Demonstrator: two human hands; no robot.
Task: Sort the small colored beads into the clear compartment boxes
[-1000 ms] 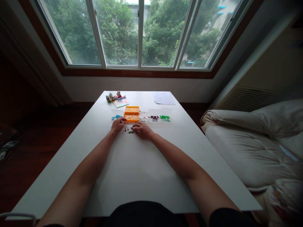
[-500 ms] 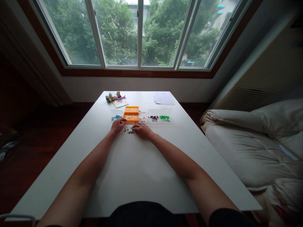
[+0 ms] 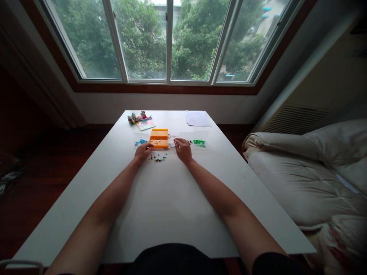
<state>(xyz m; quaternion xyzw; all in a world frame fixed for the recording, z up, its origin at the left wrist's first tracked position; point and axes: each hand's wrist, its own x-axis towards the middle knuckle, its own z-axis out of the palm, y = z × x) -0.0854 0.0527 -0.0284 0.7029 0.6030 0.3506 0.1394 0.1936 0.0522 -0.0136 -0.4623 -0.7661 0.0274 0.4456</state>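
An open orange box (image 3: 159,133) with small pieces inside stands near the middle of the white table. My left hand (image 3: 143,151) is at its front left corner, fingers pinched together; what they hold is too small to make out. Over the clear tray to the right of the box is my right hand (image 3: 182,149), its fingertips pressed together at a compartment, their content hidden. Small mixed pieces (image 3: 158,159) lie loose on the table between the hands. Blue pieces (image 3: 141,142) sit in a clear tray on the left, green pieces (image 3: 199,143) in the right one.
Colourful figurines (image 3: 133,118) and a patterned card (image 3: 146,125) are at the back left of the table (image 3: 172,198). A paper sheet (image 3: 197,118) lies at the back right. A cream sofa (image 3: 301,179) stands to the right.
My right hand has moved from the loose pieces up and right to the clear tray, now covering the dark pieces. More loose pieces show. My left hand has stayed at the box.
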